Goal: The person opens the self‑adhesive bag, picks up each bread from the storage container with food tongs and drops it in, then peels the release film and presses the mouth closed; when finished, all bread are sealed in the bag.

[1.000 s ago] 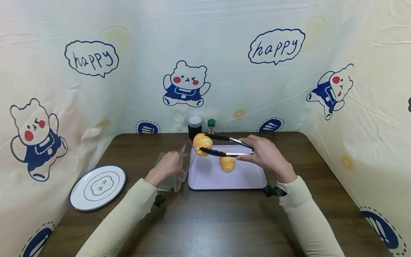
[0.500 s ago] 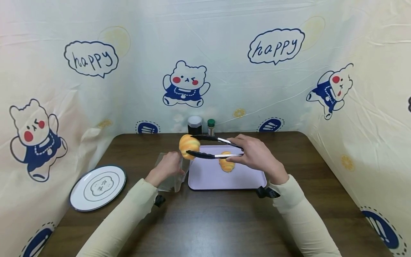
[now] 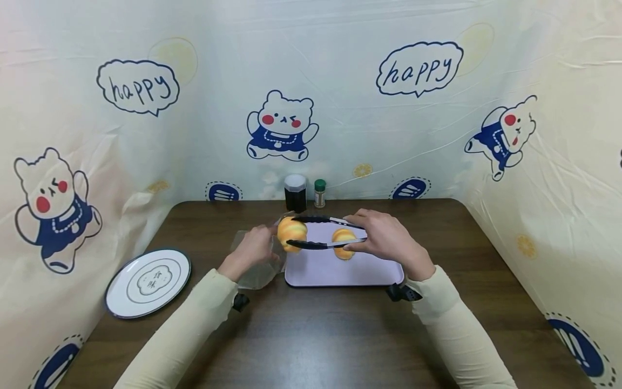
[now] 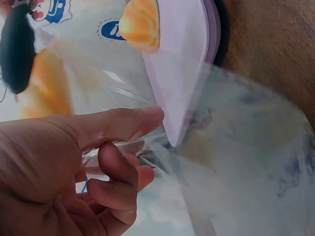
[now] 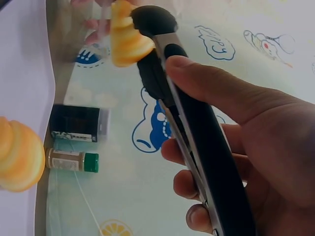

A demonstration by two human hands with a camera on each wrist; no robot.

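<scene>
My left hand (image 3: 252,249) pinches the edge of a clear plastic bag (image 3: 258,276) at the tray's left side. The left wrist view shows thumb and curled fingers on the clear film (image 4: 251,157). With my right hand (image 3: 387,237) I grip black-and-silver tongs (image 5: 203,142). Between the tongs' black tips is a golden, ridged croissant-like bread roll (image 3: 290,229), raised beside my left fingers at the bag. Whether the roll is inside the bag's mouth, I cannot tell. A second such roll (image 3: 343,236) lies on the lilac tray (image 3: 362,274), partly behind the tongs.
A white plate (image 3: 148,283) with a dark rim lies at the table's left. Behind the tray stand a dark jar (image 3: 295,194) with a pale lid and a small green-capped shaker (image 3: 319,193). Printed cloth (image 3: 340,129) hangs around the brown table (image 3: 320,335).
My right hand has carried the tongs and roll left toward the bag, then slightly lower. The left hand has shifted little, and the bag's film has changed shape.
</scene>
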